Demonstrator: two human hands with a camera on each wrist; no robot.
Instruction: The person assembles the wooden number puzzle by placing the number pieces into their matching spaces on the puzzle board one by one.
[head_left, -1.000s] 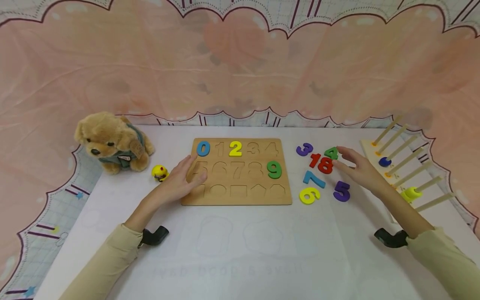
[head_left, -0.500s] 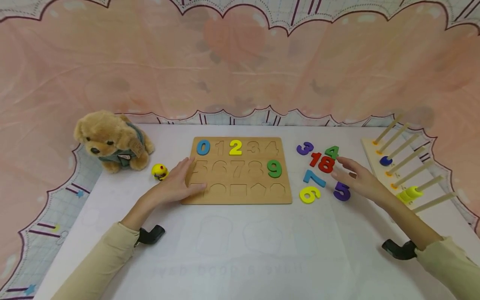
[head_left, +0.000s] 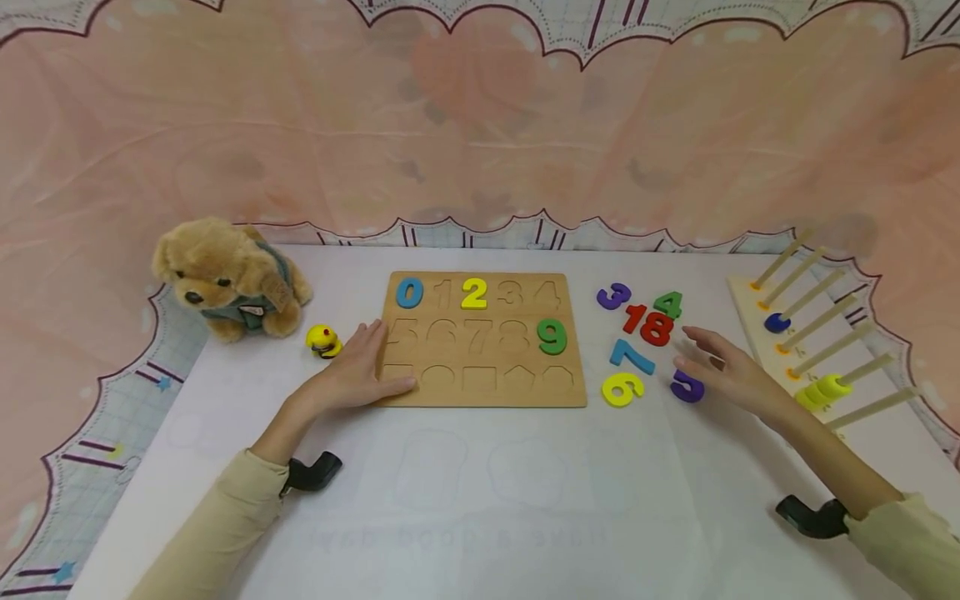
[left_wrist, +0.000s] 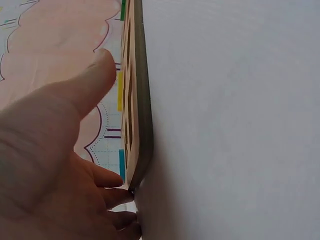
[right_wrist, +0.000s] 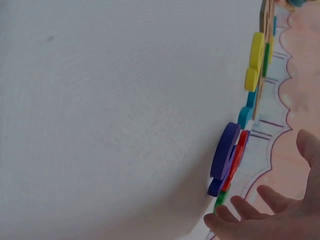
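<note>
My left hand (head_left: 347, 372) rests at the left edge of a wooden number puzzle board (head_left: 491, 398), fingers extended along the edge and thumb over its lower left corner. The blue 0 (head_left: 401, 293), yellow 2 (head_left: 474, 293) and green 9 (head_left: 542, 337) sit in the board. To the right, my right hand (head_left: 729, 373) hovers with loosely bent fingers and nothing in its grasp, partly covering the purple 5 (head_left: 684, 393). Beside it lie the green 4 (head_left: 667, 306), red 8 (head_left: 657, 337), red 1 (head_left: 632, 320), blue 7 (head_left: 630, 357), yellow 6 (head_left: 612, 398) and purple 3 (head_left: 618, 300).
A plush dog (head_left: 225, 283) sits at the back left, with a small yellow toy (head_left: 323, 341) near the left hand. Behind the right forearm stands a peg rack (head_left: 757, 321) with slanted sticks and a few rings. All rest on a white table (head_left: 480, 483).
My right hand has drawn back from the green 4 and red 8 towards the purple 5. The left hand has shifted slightly down along the board's edge, its thumb lower.
</note>
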